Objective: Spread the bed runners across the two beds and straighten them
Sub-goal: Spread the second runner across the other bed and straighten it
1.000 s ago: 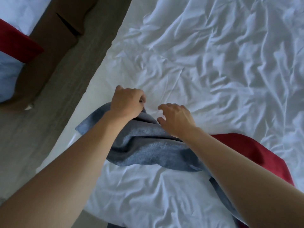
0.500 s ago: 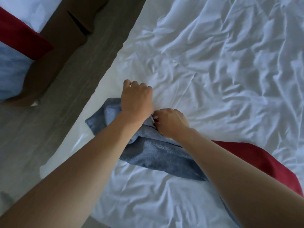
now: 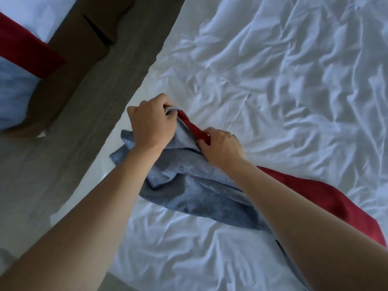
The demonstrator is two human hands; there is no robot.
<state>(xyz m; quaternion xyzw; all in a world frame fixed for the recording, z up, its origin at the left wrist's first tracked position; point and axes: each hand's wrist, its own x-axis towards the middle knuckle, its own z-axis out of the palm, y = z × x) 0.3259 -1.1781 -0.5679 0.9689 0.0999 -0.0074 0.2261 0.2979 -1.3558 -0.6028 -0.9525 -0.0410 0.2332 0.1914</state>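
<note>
While left hand (image 3: 152, 124) and right hand (image 3: 220, 147) both pinch bunched bed runner (image 3: 195, 185) edge (grey backing up), draw hands apart toward 9 and 3 o'clock, red face uppermost.

I see the left hand (image 3: 152, 121) and right hand (image 3: 221, 144) both gripping the bunched runner (image 3: 195, 185), red on one side and grey-blue on the other, on the wrinkled white bed (image 3: 283, 91).

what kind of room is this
Likely a twin hotel room: two beds with white sheets, the near bed and a second bed across a floor gap, each with a red bed runner.
</note>
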